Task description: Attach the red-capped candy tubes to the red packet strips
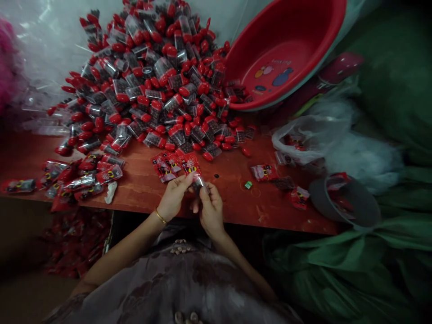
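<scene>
Just above the table's front edge, my left hand [175, 195] pinches the lower end of a red printed packet [189, 163]. My right hand [211, 206] is closed around a small clear tube [198, 182] with dark contents, its thumb on the tube. The tube's upper end meets the packet's lower end; whether it is inside cannot be made out. More flat red packets [163, 166] lie on the table just beyond my left hand. Behind them rises a large pile of clear tubes with red caps [155, 94].
Filled red packets [81, 177] are heaped at the left, with more in a container [72, 243] below. A red basin [286, 27] leans at the back right. A plastic bag [313, 132], a grey bowl [317, 198] and loose packets [265, 172] lie right on the table [232, 202].
</scene>
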Available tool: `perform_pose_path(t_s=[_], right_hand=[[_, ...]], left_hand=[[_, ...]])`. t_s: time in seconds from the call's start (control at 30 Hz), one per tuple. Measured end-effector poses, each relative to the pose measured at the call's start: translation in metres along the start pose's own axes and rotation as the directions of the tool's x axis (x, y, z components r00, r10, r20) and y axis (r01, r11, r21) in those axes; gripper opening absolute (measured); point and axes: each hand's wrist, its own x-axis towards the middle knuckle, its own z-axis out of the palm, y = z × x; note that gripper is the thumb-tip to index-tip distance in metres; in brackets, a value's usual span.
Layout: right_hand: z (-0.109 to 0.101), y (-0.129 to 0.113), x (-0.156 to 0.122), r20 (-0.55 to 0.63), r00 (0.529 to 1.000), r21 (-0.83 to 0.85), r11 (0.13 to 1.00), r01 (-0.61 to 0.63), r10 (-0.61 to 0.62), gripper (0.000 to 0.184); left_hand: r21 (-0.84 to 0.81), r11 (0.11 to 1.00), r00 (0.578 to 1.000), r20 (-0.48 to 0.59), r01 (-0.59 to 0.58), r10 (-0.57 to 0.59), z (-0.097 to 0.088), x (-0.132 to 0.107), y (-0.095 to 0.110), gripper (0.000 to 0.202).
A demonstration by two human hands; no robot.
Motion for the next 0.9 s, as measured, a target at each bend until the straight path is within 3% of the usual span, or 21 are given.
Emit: perform_pose_path(t_s=[0.23, 0.43, 0.57, 0.73, 0.83, 0.9], right_hand=[[-0.004, -0.007, -0.002, -0.042, 0.993, -0.193, 0.976, 0.096, -0.106, 0.021], [-0.015, -0.004, 0.001, 0.037, 0.966, -0.454, 0.857, 0.244, -0.255, 0.017], [-0.03, -0.004, 0.015, 0.009, 0.958, -0.513, 0.82, 0.252, -0.288, 0.024], [-0.041, -0.016, 0.032, 0.089, 0.953, -0.484, 0.823, 0.297, -0.291, 0.021], [-0.041, -0.019, 0.037, 0.062, 0.955, -0.471, 0.836, 0.283, -0.289, 0.015], [-0.04, -0.018, 0.037, 0.035, 0.936, -0.5, 0.805, 0.319, -0.349, 0.016]], left_hand=[[0.046, 0.998, 0.998, 0.043, -0.05, 0.048, -0.002, -0.007, -0.006, 0.026], [-0.066, 0.995, 0.997, -0.041, -0.072, 0.07, 0.003, -0.004, -0.01, 0.029], [0.144, 0.98, 0.99, 0.046, -0.136, 0.13, -0.004, 0.004, -0.009, 0.025], [0.414, 0.881, 0.969, 0.183, -0.228, 0.165, -0.015, 0.013, -0.01, 0.016], [0.445, 0.867, 0.957, 0.268, -0.223, 0.109, -0.017, 0.016, -0.011, 0.018], [0.414, 0.89, 0.953, 0.296, -0.19, 0.065, -0.015, 0.017, -0.012, 0.02]])
